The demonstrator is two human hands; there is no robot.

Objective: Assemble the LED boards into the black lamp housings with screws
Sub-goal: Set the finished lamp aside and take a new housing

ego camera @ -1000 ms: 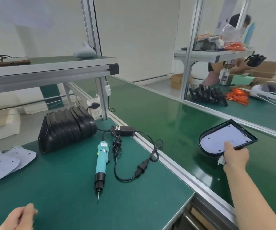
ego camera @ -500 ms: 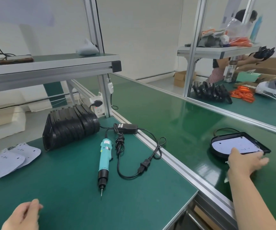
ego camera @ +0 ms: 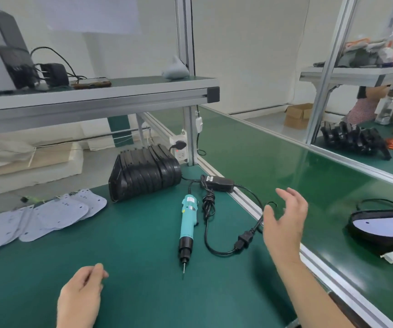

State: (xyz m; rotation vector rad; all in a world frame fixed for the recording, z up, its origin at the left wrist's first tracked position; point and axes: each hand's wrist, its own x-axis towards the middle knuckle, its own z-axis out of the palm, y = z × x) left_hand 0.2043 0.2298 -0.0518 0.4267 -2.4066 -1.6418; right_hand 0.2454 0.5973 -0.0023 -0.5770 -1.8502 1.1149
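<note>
A black lamp housing [ego camera: 368,235] with a white LED board [ego camera: 384,227] in it lies on the green conveyor belt at the right, free of my hands. My right hand [ego camera: 284,221] hovers empty, fingers spread, above the aluminium rail between bench and belt. My left hand [ego camera: 80,297] rests near the front of the bench with loosely curled fingers and holds nothing. A stack of black housings [ego camera: 143,175] lies on its side at the back of the bench. Several white LED boards [ego camera: 55,213] are spread at the left. A teal electric screwdriver [ego camera: 187,228] lies in the middle, tip toward me.
The screwdriver's black power adapter [ego camera: 218,182] and looped cable [ego camera: 242,242] lie beside the rail. A shelf [ego camera: 96,95] overhangs the back of the bench. Across the belt, another person sits by more black housings [ego camera: 354,142] and orange parts.
My right hand let go of the assembled housing on the belt and pulled back left over the rail. My left hand came further into view. The camera turned left.
</note>
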